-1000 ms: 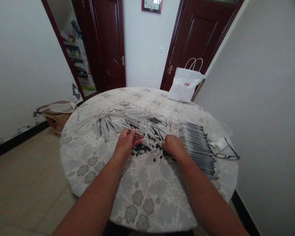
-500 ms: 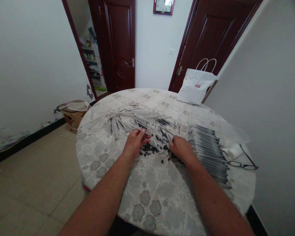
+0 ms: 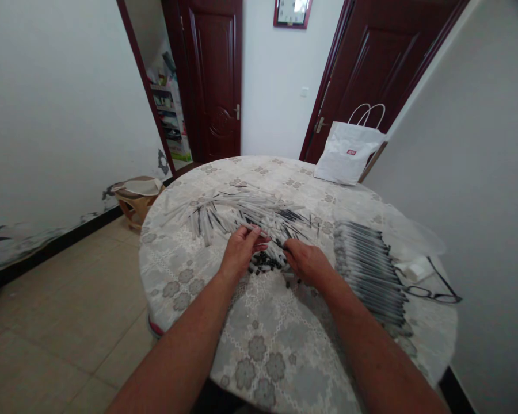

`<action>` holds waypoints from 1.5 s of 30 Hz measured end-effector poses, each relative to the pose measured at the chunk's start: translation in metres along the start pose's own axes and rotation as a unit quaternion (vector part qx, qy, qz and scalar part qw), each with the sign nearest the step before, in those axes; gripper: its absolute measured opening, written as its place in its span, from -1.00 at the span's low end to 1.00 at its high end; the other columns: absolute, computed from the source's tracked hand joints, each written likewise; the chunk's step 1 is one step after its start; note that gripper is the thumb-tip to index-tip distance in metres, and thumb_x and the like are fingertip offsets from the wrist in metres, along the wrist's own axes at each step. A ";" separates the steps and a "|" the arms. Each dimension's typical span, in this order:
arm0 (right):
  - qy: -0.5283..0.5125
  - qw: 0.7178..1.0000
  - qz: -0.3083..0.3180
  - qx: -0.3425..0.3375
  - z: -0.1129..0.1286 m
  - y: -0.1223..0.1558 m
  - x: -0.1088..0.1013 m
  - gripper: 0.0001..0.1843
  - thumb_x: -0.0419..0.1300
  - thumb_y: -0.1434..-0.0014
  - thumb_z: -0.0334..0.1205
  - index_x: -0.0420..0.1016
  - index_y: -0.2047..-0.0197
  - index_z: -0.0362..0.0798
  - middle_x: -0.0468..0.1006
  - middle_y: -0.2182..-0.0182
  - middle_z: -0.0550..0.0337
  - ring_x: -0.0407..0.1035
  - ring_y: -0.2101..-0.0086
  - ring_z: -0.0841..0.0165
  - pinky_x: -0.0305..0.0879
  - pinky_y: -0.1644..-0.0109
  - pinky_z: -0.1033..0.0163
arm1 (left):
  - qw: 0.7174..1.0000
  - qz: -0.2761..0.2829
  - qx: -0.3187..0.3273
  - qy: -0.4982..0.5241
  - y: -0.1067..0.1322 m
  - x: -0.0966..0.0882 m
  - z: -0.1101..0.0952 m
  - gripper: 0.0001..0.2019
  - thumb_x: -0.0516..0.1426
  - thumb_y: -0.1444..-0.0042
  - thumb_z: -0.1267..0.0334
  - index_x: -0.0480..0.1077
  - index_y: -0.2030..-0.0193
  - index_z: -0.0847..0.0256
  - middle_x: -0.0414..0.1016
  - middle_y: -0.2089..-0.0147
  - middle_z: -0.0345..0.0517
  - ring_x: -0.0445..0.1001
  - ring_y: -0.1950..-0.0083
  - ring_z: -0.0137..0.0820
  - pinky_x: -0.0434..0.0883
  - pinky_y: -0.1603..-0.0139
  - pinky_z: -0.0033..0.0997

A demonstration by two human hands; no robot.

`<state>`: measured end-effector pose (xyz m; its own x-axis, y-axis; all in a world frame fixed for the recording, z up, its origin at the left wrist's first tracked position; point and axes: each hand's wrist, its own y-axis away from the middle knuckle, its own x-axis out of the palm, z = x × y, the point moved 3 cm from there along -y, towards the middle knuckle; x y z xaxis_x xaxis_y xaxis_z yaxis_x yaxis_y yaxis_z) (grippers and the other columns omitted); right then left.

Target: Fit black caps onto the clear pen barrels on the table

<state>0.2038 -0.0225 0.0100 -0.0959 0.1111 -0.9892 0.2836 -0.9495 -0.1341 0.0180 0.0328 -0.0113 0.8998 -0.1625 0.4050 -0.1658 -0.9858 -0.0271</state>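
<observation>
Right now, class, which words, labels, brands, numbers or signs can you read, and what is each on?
None reads clearly.
Bag: pale marks on a red label, too blurred.
Clock: dial marks, too small and partly cut off.
Tubes: no lettering can be made out.

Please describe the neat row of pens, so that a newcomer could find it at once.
On the round, cloth-covered table, look right of the person's right hand. The row of pens lies between that hand and the black-framed glasses. Unlike the loose tubes, its pens lie side by side, nearly parallel.
</observation>
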 end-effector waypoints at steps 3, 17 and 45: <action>-0.001 1.000 0.005 -0.006 0.000 0.000 -0.002 -0.81 0.00 -0.46 -0.15 0.39 0.04 -0.01 0.59 0.16 0.10 0.47 0.23 0.29 0.10 0.26 0.25 | 0.999 0.014 0.000 -0.030 0.003 0.003 -0.001 -0.64 0.30 -0.13 -0.02 0.41 0.14 0.23 0.62 0.19 -0.03 0.66 0.17 -0.23 0.59 0.20 -0.27; -0.009 0.997 -0.066 -0.035 0.002 0.001 -0.002 -0.79 0.04 -0.47 -0.15 0.46 0.00 0.01 0.58 0.14 0.13 0.47 0.19 0.32 0.16 0.24 0.29 | 0.999 0.040 -0.015 -0.032 0.001 0.003 0.001 -0.67 0.31 -0.14 0.04 0.44 0.11 0.21 0.62 0.15 -0.02 0.66 0.19 -0.25 0.60 0.18 -0.24; -0.359 0.915 -0.185 0.003 0.016 0.005 0.000 -0.72 0.09 -0.41 -0.11 0.52 -0.04 -0.02 0.63 0.19 0.12 0.48 0.27 0.33 0.35 0.13 0.27 | 0.995 0.068 -0.072 0.026 0.008 0.013 0.007 -0.72 0.37 -0.08 0.17 0.51 0.14 0.27 0.65 0.15 0.05 0.66 0.17 -0.26 0.60 0.13 -0.26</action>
<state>0.1901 -0.0322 0.0100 -0.7873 0.2055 -0.5814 0.0994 -0.8882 -0.4485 0.0315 0.0220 -0.0125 0.8433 -0.2880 0.4537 -0.3446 -0.9376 0.0455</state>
